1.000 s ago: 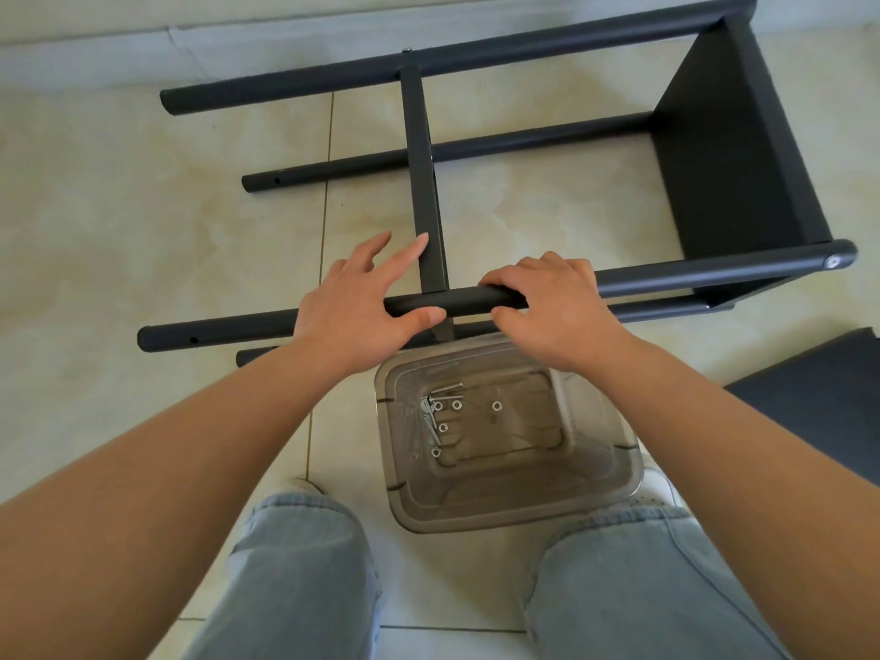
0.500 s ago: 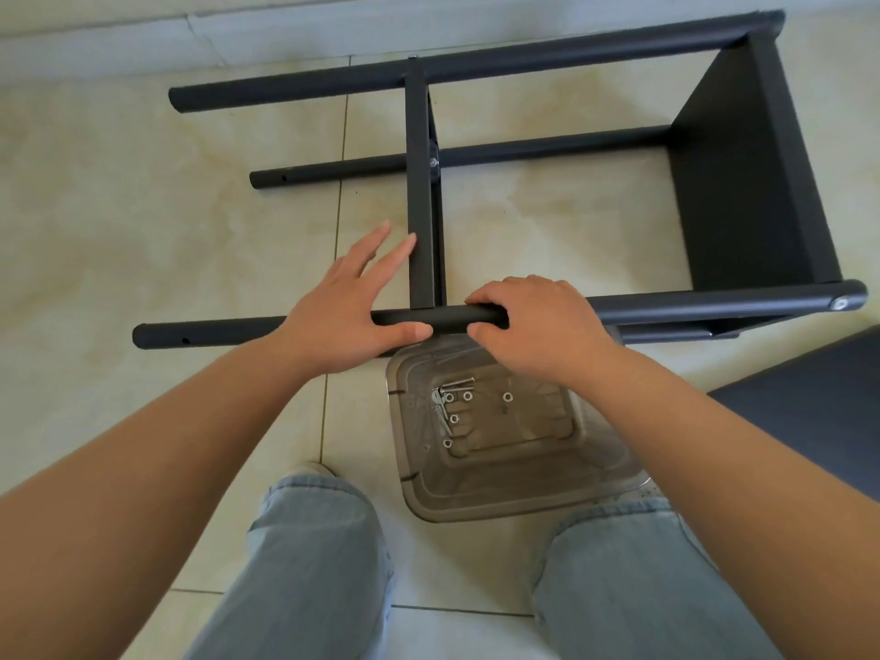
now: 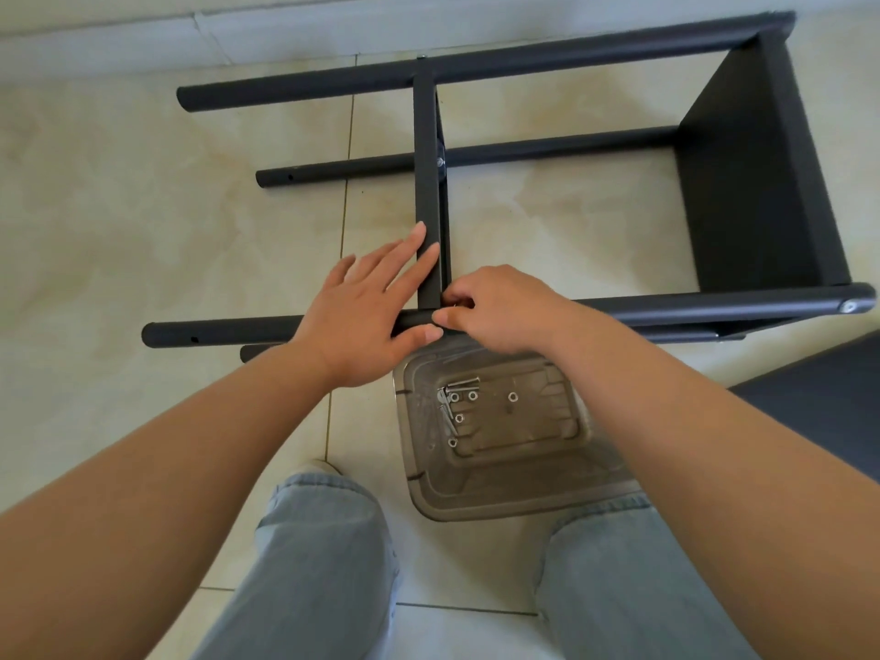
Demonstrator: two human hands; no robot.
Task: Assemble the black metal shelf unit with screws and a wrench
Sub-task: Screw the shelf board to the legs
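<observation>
The black metal shelf unit (image 3: 757, 173) lies on its side on the beige tiled floor (image 3: 119, 221), filling the upper and middle part of the frame. Four round black tube legs run left to right: one along the top (image 3: 305, 85), one below it in the upper centre (image 3: 347, 171), one across the middle (image 3: 224, 331), and a fourth of which only a short end shows just beneath that one at centre left (image 3: 255, 351). One flat black shelf panel (image 3: 743, 183) stands between the legs at the right. One narrow black crossbar (image 3: 425, 183) runs from the top leg down to the middle leg at frame centre.

The left hand (image 3: 362, 316) rests over the middle leg beside the crossbar joint, fingers straight and spread, the fingertips lying against the crossbar and the thumb under the tube. The right hand (image 3: 495, 309) sits on the same leg just right of the joint, fingers curled in towards it; whether they pinch a small part there cannot be told.

One clear plastic container (image 3: 519, 488) stands on the floor at lower centre, just below the hands. Inside lie about five small silver washers or nuts (image 3: 472, 396) and a few silver screws (image 3: 464, 385); the screw count is unclear. A dark flat panel (image 3: 828, 412) shows at the right edge. Two knees in light blue jeans (image 3: 324, 540) fill the bottom.
</observation>
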